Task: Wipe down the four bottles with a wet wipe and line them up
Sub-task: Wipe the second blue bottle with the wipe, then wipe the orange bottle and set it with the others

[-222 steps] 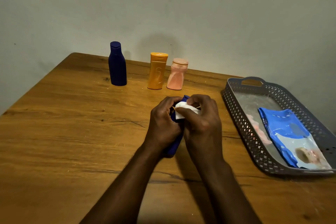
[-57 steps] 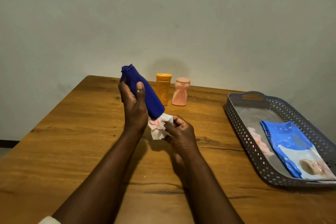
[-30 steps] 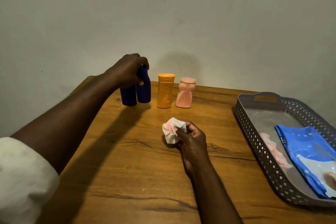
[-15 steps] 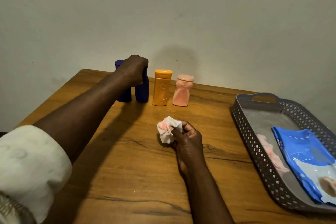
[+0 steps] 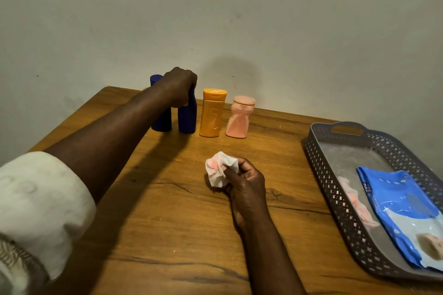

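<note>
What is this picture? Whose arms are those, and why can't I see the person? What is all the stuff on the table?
The camera sits on the person's head and looks down, so you see only their arms, as if through their eyes. There is no robot here.

The left hand reaches far out and grips a dark blue bottle standing on the wooden table. Beside it stand another dark blue bottle, an orange bottle and a pink bottle, all in a row near the wall.

The right hand holds a crumpled wet wipe with a pink stain.

On the right is a grey tray with a blue pack of wipes in it.
</note>
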`<action>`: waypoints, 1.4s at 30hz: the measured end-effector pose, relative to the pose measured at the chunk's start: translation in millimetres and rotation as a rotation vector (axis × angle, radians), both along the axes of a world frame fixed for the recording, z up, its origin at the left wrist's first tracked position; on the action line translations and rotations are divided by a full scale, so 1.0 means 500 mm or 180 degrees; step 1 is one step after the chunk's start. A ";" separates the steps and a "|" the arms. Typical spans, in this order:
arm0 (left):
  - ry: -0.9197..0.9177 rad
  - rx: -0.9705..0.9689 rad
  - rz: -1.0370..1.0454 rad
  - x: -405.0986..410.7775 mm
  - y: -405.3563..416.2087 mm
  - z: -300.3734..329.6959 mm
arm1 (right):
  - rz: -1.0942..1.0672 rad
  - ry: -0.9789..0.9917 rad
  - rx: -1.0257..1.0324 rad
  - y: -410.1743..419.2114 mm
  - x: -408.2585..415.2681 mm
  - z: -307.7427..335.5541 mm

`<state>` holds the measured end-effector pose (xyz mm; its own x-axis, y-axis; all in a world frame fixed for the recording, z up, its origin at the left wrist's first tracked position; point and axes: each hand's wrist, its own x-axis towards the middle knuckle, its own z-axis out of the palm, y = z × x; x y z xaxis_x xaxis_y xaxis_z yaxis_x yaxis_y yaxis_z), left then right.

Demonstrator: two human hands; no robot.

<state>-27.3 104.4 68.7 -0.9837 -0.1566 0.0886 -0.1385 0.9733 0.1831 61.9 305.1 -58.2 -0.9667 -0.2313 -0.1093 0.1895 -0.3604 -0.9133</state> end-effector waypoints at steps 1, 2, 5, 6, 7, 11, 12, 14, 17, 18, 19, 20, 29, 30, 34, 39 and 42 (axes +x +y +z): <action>-0.0019 -0.0007 0.0004 -0.001 0.001 0.000 | -0.0002 -0.0012 0.0008 0.000 0.000 -0.001; -0.0036 -0.0021 0.0003 -0.002 0.001 0.000 | -0.0005 -0.0018 0.0018 -0.001 -0.001 -0.001; -0.0063 -0.0095 0.0005 -0.005 0.001 -0.002 | -0.0009 -0.0010 0.0023 -0.002 -0.001 -0.002; -0.0080 -0.0116 0.0012 -0.006 0.001 -0.002 | -0.0006 -0.0012 0.0024 -0.001 -0.001 -0.001; -0.0104 -0.0130 0.0023 -0.006 0.000 -0.003 | -0.0005 -0.0017 0.0025 -0.001 -0.001 -0.002; -0.0165 -0.0132 0.0026 -0.006 -0.001 -0.004 | -0.0007 -0.0028 0.0041 -0.001 -0.002 -0.002; -0.0163 -0.0123 0.0024 -0.006 -0.001 -0.004 | -0.0008 -0.0026 0.0053 -0.001 -0.002 -0.001; -0.0162 -0.0135 0.0021 -0.007 -0.001 -0.003 | -0.0014 -0.0019 0.0091 -0.002 -0.002 -0.002; -0.0156 -0.0196 0.0023 -0.009 -0.003 -0.002 | -0.0013 -0.0009 0.0115 -0.002 -0.002 -0.004; -0.0155 -0.0202 0.0022 -0.010 -0.003 -0.001 | -0.0014 -0.0007 0.0117 -0.001 -0.002 -0.004; -0.0155 -0.0195 0.0022 -0.011 -0.004 -0.001 | -0.0013 -0.0005 0.0115 -0.001 -0.002 -0.004; -0.0150 -0.0172 0.0023 -0.011 -0.004 -0.001 | -0.0007 -0.0008 0.0104 -0.001 -0.002 -0.003; 0.0464 -0.0150 -0.0308 -0.009 0.029 -0.007 | 0.0016 0.0011 0.0033 0.000 -0.003 -0.003; 0.0468 -0.0186 -0.0322 -0.010 0.035 -0.010 | 0.0024 0.0016 0.0036 0.001 -0.003 -0.003; 0.0503 -0.0515 -0.0226 -0.012 0.052 -0.024 | 0.0026 0.0022 0.0077 0.001 -0.004 -0.005; 0.0568 -0.0743 -0.0129 -0.009 0.061 -0.037 | 0.0001 0.0028 0.0083 0.000 -0.006 -0.008; 0.0578 -0.0672 -0.0114 -0.004 0.065 -0.036 | 0.0018 0.0028 0.0078 -0.001 -0.005 -0.007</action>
<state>-29.1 136.8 50.4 -0.9532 -0.0814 0.2911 -0.0867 0.9962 -0.0054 59.2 304.8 -61.6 -0.9664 -0.2341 -0.1064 0.1833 -0.3370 -0.9235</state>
